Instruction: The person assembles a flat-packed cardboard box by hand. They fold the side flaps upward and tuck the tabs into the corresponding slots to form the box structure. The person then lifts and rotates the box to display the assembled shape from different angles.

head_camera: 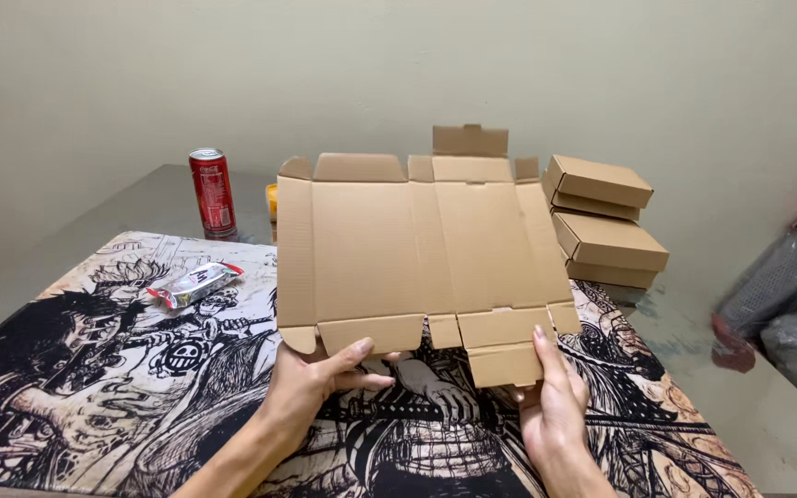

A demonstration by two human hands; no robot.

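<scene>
A flat, unfolded brown cardboard box blank (pixel 417 249) with creases and small flaps is held upright over the table, facing me. My left hand (pixel 311 383) grips its lower left edge, thumb on the front near a bottom flap. My right hand (pixel 553 398) grips the lower right, thumb lying up along the front by the hanging tab. Both hands hold the blank above a large desk mat (pixel 94 369) printed with black and cream cartoon figures.
A red drink can (pixel 213 192) stands at the mat's far left edge. A crumpled silver and red wrapper (pixel 194 283) lies on the mat. Several folded brown boxes (pixel 606 221) are stacked at the back right. Dark bags (pixel 786 295) sit right of the table.
</scene>
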